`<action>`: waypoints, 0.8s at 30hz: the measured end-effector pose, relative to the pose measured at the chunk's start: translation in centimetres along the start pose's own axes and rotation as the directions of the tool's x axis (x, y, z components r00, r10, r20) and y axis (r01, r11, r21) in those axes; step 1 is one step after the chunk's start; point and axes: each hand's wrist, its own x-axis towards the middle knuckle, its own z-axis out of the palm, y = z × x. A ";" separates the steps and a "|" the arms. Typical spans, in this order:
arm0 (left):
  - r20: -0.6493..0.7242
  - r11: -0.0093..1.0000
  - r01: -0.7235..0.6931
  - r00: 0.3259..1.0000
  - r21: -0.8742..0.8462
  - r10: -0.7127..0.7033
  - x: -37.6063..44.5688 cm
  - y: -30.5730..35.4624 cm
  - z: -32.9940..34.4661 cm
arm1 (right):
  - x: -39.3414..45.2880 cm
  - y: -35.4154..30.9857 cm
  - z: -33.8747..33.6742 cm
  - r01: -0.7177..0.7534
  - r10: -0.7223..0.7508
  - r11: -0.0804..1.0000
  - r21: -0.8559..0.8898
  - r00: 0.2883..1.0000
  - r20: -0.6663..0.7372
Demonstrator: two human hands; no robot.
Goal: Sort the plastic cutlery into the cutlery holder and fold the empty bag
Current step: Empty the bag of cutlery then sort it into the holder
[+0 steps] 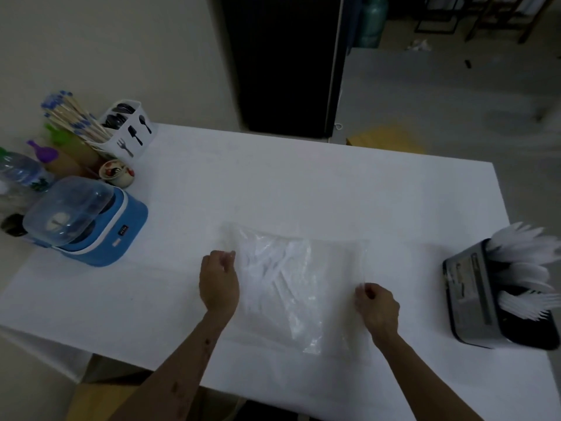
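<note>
Hands pinch bag [291,287] edges, left hand [219,282], right hand [377,308], flattening it on table [273,183] for folding.

The bag [291,287] is showing as thin clear plastic, crinkled and catching glossy glints. The table [273,183] is looking smooth, matt and white. The cutlery holder [473,296] is showing dull grey metal sides, and the cutlery [528,253] in it is looking like white plastic.
</note>
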 end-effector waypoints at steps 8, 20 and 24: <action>-0.100 0.871 -0.441 0.898 -0.217 0.429 -2.9 8.0 -5.6 | 0.3 0.1 0.4 -0.174 0.166 0.960 0.220 0.985 0.054; -0.321 0.794 -0.579 0.800 -0.186 0.508 -4.2 9.8 -7.1 | 1.5 -0.8 0.3 -0.317 0.330 0.848 0.424 0.943 0.046; -0.346 0.826 -0.549 0.806 -0.131 0.481 -3.8 9.1 -6.4 | 2.0 -0.6 -0.1 -0.294 0.276 0.893 0.342 0.956 0.101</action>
